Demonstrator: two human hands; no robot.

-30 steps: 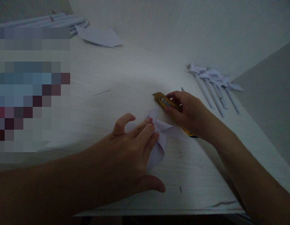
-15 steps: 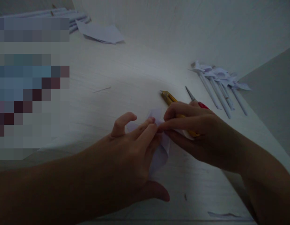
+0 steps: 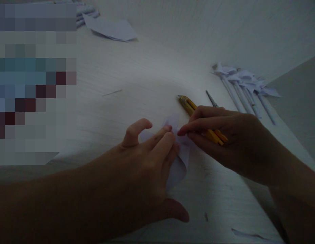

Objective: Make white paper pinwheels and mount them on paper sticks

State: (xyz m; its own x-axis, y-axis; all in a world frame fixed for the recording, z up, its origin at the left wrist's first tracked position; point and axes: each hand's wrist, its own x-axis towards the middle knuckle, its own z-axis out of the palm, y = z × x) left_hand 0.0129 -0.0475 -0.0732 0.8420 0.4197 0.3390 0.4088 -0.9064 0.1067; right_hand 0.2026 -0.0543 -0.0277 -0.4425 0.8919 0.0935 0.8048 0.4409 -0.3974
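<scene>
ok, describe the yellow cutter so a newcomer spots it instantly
Start at the pale wooden table and find the right hand near its middle. The yellow utility knife lies on the table, slanting out from under that hand. It is the only yellow thing; the rolled paper sticks beyond it are white.

Matt white folded paper (image 3: 178, 162) lies on a pale, faintly grained wooden table (image 3: 137, 84); the knife (image 3: 190, 106) looks yellow plastic.

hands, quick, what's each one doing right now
left hand: open, fingers pressing the folded paper flat.
right hand: fingertips pinching the paper's edge.
</scene>
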